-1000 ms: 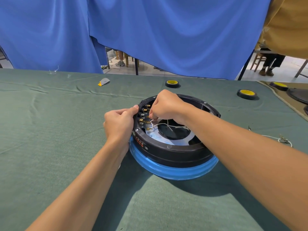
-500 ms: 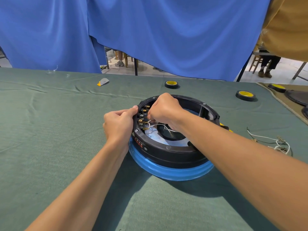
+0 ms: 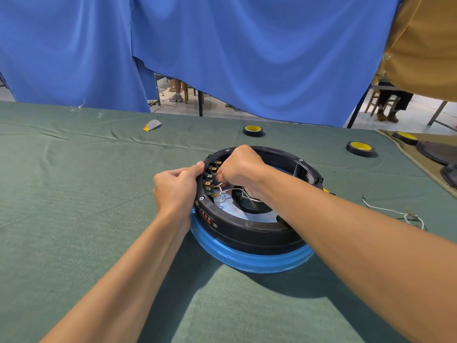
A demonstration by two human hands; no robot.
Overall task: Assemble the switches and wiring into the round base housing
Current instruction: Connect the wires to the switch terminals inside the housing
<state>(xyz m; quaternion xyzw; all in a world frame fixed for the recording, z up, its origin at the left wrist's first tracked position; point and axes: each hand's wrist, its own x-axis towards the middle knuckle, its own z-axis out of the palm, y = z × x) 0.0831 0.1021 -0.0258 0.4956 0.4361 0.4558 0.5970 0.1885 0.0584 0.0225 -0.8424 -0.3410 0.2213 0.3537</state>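
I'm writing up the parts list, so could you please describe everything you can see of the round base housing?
The round base housing is a black, plastic-looking ring sitting flat on a blue rim, on the green cloth. Its open centre shows a pale floor and a dark hole. Brass terminals line its inner left wall, with white wires inside. Red markings show on its outer front-left. The left hand grips its left edge; the right hand reaches inside at the terminals.
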